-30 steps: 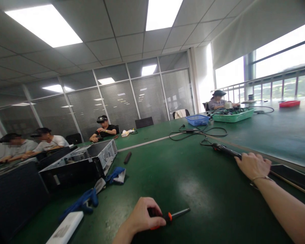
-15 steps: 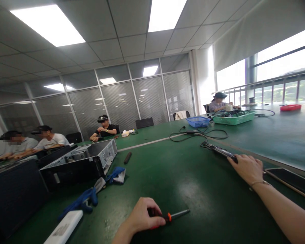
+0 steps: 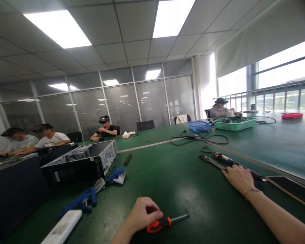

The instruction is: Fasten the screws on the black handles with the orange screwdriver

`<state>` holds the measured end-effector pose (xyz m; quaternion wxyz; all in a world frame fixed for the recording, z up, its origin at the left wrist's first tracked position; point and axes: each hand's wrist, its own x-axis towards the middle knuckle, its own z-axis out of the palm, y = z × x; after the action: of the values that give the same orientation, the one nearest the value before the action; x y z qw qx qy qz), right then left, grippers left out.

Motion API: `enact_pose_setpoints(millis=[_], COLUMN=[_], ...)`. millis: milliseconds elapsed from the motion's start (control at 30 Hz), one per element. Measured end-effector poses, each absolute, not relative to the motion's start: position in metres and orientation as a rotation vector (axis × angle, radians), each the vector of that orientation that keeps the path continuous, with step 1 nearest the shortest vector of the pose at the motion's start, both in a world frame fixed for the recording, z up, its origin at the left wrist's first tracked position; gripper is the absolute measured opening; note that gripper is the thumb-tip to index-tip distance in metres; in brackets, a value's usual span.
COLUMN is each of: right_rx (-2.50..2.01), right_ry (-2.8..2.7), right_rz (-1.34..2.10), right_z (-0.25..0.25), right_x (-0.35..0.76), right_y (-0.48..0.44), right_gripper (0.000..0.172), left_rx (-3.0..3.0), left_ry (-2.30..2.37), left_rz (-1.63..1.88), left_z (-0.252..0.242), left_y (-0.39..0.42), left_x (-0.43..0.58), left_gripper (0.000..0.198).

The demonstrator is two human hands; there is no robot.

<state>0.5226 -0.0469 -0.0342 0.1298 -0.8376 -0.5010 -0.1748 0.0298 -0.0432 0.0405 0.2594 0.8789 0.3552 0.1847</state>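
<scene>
A green basket (image 3: 234, 127) stands toward the far edge of the tabletop (image 3: 152, 179), heaped with dark cables (image 3: 232, 119). Just beside it, nearer the left, sits a blue basket (image 3: 199, 127); its contents are too small to tell. A red tray (image 3: 291, 116) lies toward the window-side edge, its inside hidden by the low angle. On the tabletop's left side an open computer case (image 3: 73, 172) faces upward, with metal framing showing inside.

The screwdriver (image 3: 159, 223) lies toward the tabletop's near edge, its shaft pointing away from the left hand (image 3: 142, 213). The left fingers are loosely curled with a gap showing behind the thumb; the handle lies just below the thumb, and whether they touch cannot be told. The right hand (image 3: 240, 178) rests palm down over a dark long-handled tool (image 3: 211, 161), whose metal end reaches beyond the fingertips; how firmly those fingers close around it cannot be told. A second tool (image 3: 225, 157), with red and blue parts, runs behind that hand toward a flat dark-screened device (image 3: 292, 188). Blue gloves (image 3: 83, 200) and a white box (image 3: 63, 227) lie left of the left hand.
</scene>
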Motion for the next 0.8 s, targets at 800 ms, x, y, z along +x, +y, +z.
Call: enact_pose_setpoints(millis=[800], right_rx=[-1.222], right_ry=[-2.192], right_rz=[0.599], right_z=[0.016], right_x=[0.295], right_y=[-0.064], right_gripper=[0.035], left_rx=[2.427], left_ry=[1.225], left_rz=[0.511], left_z=[0.035], left_y=[-0.021], left_x=[0.005], left_gripper=[0.055])
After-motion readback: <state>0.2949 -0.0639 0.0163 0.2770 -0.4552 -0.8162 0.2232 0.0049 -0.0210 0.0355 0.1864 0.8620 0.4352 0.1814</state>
